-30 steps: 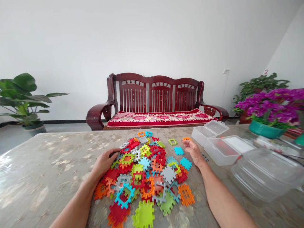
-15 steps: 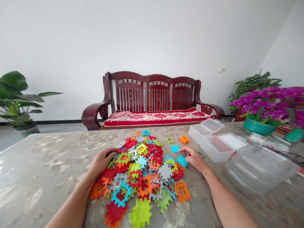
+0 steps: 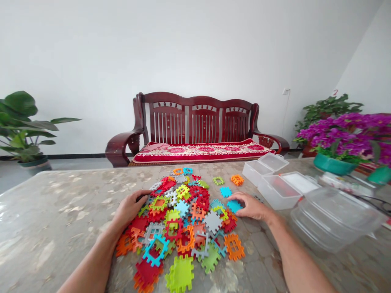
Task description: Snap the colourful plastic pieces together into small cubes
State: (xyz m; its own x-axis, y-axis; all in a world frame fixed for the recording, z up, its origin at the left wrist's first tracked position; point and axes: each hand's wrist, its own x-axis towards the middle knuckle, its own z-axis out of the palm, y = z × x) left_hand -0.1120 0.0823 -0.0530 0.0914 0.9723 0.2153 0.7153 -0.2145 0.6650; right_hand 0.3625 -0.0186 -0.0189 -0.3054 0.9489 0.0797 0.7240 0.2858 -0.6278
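A heap of colourful plastic interlocking tiles [image 3: 182, 208] with notched edges, some solid and some with window cut-outs, lies on the table in front of me. My left hand [image 3: 133, 206] rests against the heap's left edge, fingers loosely stretched and thumb apart. On the right, my right hand [image 3: 253, 206] curves over a blue tile [image 3: 234, 206], its index finger near the far edge and its thumb near the close edge. That tile lies flat. Just beyond it are a smaller-looking blue tile [image 3: 225, 192], a green tile [image 3: 218, 180] and an orange tile [image 3: 237, 180].
Two clear plastic boxes [image 3: 279, 196] with raised lids stand right of the heap. Nearer me lie stacked clear containers or lids [image 3: 332, 219]. Purple flowers in a green pot [image 3: 332, 163] stand at the table's right. Beyond the table [image 3: 70, 203] is a wooden bench [image 3: 195, 118].
My right hand has shifted slightly nearer to me, its thumb and fingers now spanning the blue tile. My left hand and the heap look unchanged.
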